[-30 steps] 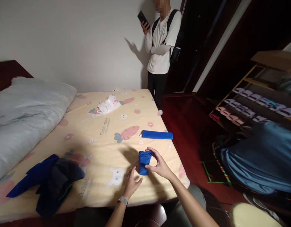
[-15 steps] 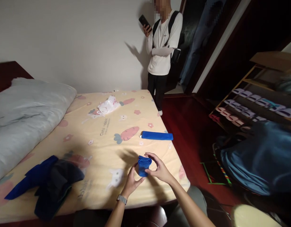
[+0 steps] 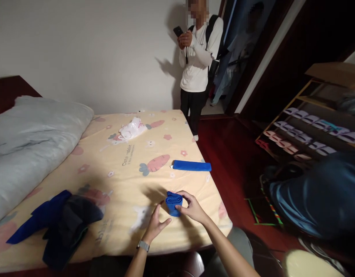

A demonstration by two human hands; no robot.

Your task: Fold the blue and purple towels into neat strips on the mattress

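The rolled blue cloth (image 3: pixel 172 209) could perhaps have uncoiled or slid askew, since only the right hand (image 3: pixel 194 208) gripped it, between thumb and fingers, and a flap stood free of the coil. The left hand (image 3: pixel 156 224) was open, fingers spread, just beside the cloth, apparently not touching. Spiral end up, the cloth sat between the hands; beyond them lay a flat blue fabric strip (image 3: pixel 191 166).

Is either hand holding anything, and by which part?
The right hand holds a rolled blue cloth by its right side, between thumb and fingers; the left hand holds nothing.
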